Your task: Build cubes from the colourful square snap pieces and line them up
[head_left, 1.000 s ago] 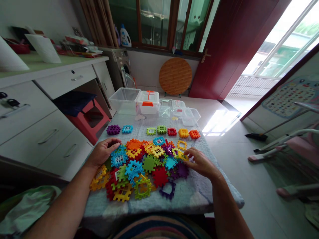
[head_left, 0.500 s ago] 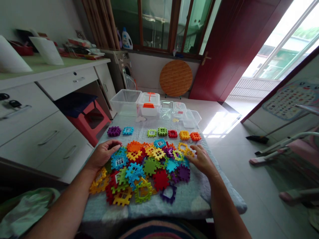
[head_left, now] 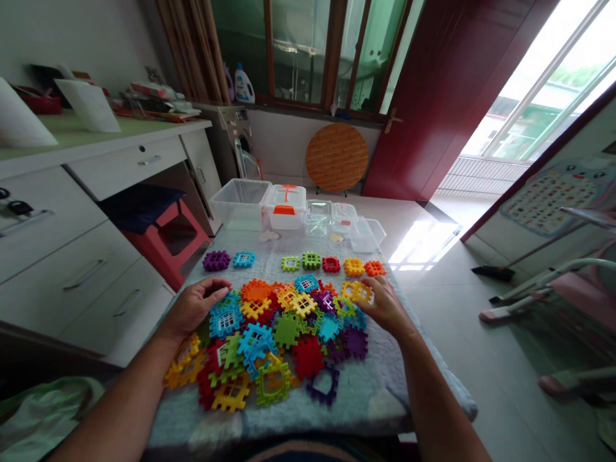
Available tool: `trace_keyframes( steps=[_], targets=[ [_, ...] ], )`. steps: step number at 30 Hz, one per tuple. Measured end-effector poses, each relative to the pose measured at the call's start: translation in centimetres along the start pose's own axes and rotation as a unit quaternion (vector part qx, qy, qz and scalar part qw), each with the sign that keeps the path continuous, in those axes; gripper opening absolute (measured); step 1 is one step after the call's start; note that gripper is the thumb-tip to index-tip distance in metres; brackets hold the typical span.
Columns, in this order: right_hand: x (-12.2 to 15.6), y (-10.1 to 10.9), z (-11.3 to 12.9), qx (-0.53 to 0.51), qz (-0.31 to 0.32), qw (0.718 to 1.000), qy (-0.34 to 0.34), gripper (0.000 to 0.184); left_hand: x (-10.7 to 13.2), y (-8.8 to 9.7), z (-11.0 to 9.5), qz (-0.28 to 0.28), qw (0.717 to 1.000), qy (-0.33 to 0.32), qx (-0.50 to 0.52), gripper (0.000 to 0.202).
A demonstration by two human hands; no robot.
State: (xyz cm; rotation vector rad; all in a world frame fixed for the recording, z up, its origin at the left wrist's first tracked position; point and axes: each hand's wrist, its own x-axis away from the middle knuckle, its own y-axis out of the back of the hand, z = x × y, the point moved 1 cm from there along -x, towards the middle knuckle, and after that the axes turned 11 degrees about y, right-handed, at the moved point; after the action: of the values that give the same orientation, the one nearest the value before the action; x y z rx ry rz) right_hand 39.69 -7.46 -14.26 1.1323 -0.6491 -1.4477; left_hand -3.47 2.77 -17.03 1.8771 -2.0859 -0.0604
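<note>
A heap of colourful interlocking plastic building tiles (head_left: 286, 330) covers the middle of the cloth-topped table. At its right side, my right hand (head_left: 384, 301) pinches the edge of a yellow building tile (head_left: 356, 291) between thumb and fingers. The tile is near a green window tile (head_left: 345, 307) and the orange stack. My left hand (head_left: 199, 305) is at the heap's left edge, thumb and fingers apart, beside a blue window tile (head_left: 226, 321); nothing shows in it. Behind the heap stand small stacks: purple (head_left: 216, 260), blue (head_left: 244, 259), green (head_left: 311, 260), red (head_left: 331, 264), yellow (head_left: 353, 267) and orange (head_left: 375, 268).
Along the table's far end stand a clear open bin (head_left: 242, 205), a lidded box with orange clasps (head_left: 285, 208) and smaller clear containers (head_left: 318, 218). A red stool (head_left: 178, 240) and a white desk (head_left: 96, 256) are to the left.
My right hand has closed on the yellow tile, which now sits more upright at its fingertips. My left hand stays about where it was. The view has shifted slightly.
</note>
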Motion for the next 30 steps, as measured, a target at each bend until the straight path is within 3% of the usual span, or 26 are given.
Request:
trace_keyframes(
  steps=[5,13,25,30],
  targets=[
    [-2.0,-0.8,0.5,0.034,0.04,0.998,-0.022,0.043,0.0,0.0,0.0,-0.003,1.0,-0.011,-0.01,0.044],
    [-1.7,-2.5,0.1,-0.013,0.041,0.999,0.005,0.047,0.2,-0.1,-0.2,0.0,1.0,-0.008,-0.003,0.044],
    [-2.6,-2.4,0.3,0.004,0.074,0.997,-0.017,0.041,0.1,0.0,0.0,-0.009,1.0,-0.009,-0.012,0.044],
    [-2.7,-0.7,0.6,0.011,0.06,0.998,0.001,0.041,0.1,0.0,0.0,-0.01,1.0,0.006,-0.018,0.048]
  ],
)
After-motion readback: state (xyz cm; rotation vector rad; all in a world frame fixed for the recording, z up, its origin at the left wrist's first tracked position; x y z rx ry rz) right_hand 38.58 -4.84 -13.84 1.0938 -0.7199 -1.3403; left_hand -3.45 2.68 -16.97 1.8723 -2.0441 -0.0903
